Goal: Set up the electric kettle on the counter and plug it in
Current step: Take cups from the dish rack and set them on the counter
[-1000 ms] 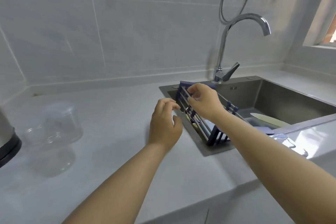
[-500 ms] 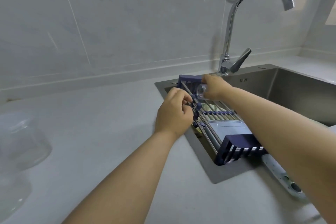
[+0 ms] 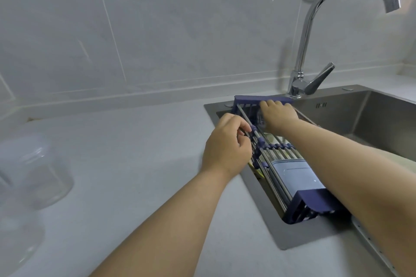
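Your left hand (image 3: 226, 149) pinches a rod of the blue drying rack (image 3: 281, 157) over the sink (image 3: 369, 123), centre right. Your right hand (image 3: 278, 117) grasps a clear object there. No kettle in view. Risk: the rack tips, the object drops into the basin.

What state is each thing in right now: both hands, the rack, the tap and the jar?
Left hand: fingers curled round a rod on the rack's left side.
Right hand: reaching into the rack's far end, over something clear; grip hidden.
Rack: lying across the sink, a grey-blue item in it.
Tap: no water running.
Jar: standing on the counter, blurred.
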The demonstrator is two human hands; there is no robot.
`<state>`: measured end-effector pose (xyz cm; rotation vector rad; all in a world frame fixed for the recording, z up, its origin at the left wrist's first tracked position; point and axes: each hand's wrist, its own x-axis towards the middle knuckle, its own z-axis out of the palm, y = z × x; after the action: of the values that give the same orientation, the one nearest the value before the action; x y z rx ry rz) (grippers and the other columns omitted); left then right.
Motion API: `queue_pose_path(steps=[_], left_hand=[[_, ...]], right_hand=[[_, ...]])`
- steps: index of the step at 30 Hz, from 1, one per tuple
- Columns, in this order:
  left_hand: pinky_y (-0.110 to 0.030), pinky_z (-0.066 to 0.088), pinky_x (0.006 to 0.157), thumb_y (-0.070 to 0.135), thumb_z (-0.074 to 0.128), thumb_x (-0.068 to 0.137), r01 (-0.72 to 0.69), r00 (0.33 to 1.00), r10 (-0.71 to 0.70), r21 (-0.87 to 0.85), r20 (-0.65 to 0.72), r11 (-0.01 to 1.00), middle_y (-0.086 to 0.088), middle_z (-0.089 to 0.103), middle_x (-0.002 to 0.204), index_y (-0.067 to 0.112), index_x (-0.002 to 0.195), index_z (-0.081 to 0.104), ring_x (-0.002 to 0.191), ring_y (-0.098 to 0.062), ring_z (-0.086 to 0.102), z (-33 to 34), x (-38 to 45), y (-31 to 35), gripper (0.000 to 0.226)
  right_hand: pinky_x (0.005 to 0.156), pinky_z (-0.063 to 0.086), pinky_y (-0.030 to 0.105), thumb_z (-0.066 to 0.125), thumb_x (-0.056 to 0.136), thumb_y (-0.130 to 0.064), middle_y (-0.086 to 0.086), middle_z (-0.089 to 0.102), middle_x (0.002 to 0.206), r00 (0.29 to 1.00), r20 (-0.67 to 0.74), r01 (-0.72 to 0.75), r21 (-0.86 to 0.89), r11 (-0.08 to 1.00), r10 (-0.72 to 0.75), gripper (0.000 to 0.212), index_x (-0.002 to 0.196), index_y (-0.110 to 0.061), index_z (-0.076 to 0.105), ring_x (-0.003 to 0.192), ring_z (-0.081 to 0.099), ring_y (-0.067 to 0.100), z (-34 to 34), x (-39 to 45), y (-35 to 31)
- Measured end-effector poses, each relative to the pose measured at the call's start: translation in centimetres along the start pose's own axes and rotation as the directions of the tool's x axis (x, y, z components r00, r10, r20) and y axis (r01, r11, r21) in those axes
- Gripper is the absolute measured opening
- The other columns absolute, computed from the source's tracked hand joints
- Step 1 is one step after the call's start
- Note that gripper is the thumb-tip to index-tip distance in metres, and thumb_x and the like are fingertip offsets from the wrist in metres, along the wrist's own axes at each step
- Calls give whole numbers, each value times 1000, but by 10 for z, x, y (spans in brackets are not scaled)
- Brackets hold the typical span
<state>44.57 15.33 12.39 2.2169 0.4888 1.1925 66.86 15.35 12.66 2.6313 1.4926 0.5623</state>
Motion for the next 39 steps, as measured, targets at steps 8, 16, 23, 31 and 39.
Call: queue_pose_path(steps=[8,16,23,31,39], left_hand=[[-29,50,68,2,49,81,25,1000,-25,45,16,999,7,54,92,17,82,58,78,-10,53,-2,0,2,17],[-32,50,69,5,49,83,146,988,-150,91,34,985,7,51,94,17,81,56,76,-12,53,-7,-7,10,14],[-15,43,64,5,55,83,247,969,-246,54,-25,967,6,51,96,18,83,59,74,-4,53,-14,-18,19,13],[-5,37,54,3,55,82,444,883,-456,-118,-111,888,4,52,105,17,95,59,78,-4,53,-43,-39,32,19],[-20,41,58,7,56,80,495,843,-520,-179,-136,850,3,57,109,21,100,56,84,-6,56,-95,-79,44,25]], right_hand=[[88,45,45,70,79,-27,13,56,125,996,-74,-34,75,997,39,61,127,-10,37,113,54,34,-22,-14,7],[80,53,46,72,78,-40,14,59,121,985,-129,-75,266,961,113,71,131,-10,35,102,60,35,-66,-55,11],[77,56,47,72,79,-42,13,62,116,976,-158,-89,346,934,152,67,127,-11,37,92,64,34,-96,-88,11],[75,51,40,69,82,-41,12,61,115,959,-275,19,301,953,67,65,129,-10,38,92,62,31,-140,-120,-21],[70,44,36,70,79,-41,10,61,113,948,-319,124,361,924,-2,65,127,-10,38,98,60,32,-179,-157,-84]])
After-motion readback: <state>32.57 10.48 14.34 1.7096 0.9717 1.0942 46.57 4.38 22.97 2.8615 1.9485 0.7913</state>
